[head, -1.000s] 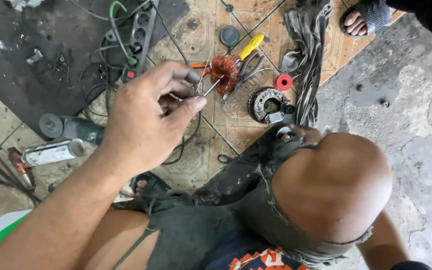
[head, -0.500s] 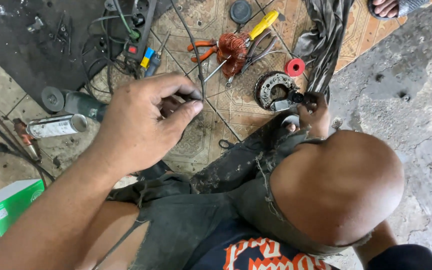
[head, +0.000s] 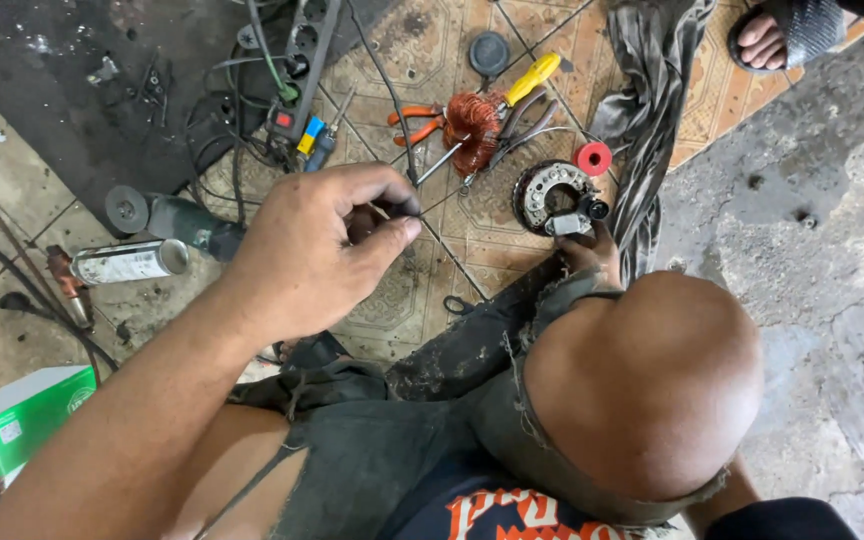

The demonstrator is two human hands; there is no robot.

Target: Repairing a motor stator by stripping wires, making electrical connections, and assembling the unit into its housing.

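Two hands: both at work low over a tiled floor (head: pixel 392 290) strewn with parts.
Left hand (head: pixel 317 250): closed in a pinch, thumb and forefinger nipping a thin dark wire (head: pixel 392 95) that runs away across the floor; the pinched end is too small to make out.
Right hand (head: pixel 592 255): mostly hidden behind the knee (head: pixel 642 390); fingertips touch the round metal part (head: pixel 550 195). Grip cannot be told.
Slip risk: a pinch on wire this thin is likely to slide if pulled hard.
Snag risk: the wire passes just beside the copper coil (head: pixel 472 125), the orange pliers (head: pixel 414 122) and the yellow-handled tool (head: pixel 534 78); tension could drag them.
Power risk: the power strip (head: pixel 302 75) and its cables (head: pixel 227 130) lie near; a loose bare end could touch them.
Far hazard: a sandalled foot (head: pixel 777 35) of another person stands at the top edge, well apart.
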